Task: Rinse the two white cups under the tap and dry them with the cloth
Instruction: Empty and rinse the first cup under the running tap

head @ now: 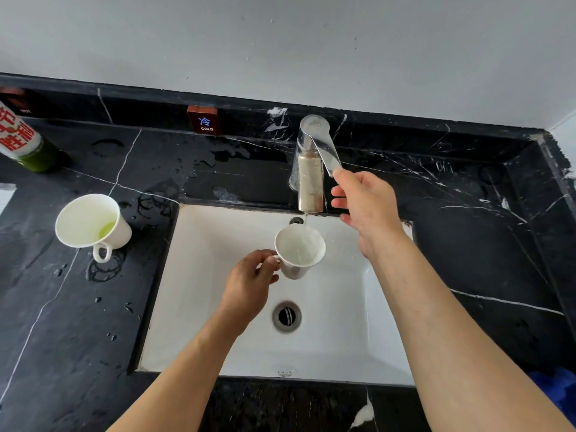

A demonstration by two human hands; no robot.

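My left hand [249,285] pinches the handle of a white cup [300,252] and holds it over the white sink [218,307], right under the tap's spout [310,185]. A thin stream of water runs into the cup. My right hand [364,201] touches the end of the tap's lever [324,148] with its fingertips, the fingers fairly straight. A second white cup [90,224] stands on the black counter to the left of the sink, with a little green liquid in its bottom. A blue cloth [558,391] shows at the right edge.
The black marble counter [78,307] is wet with drops and ring marks. A green bottle with a red and white label [25,141] stands at the far left. A small sign reading COLD [204,121] sits on the back ledge. The drain [286,316] lies mid-sink.
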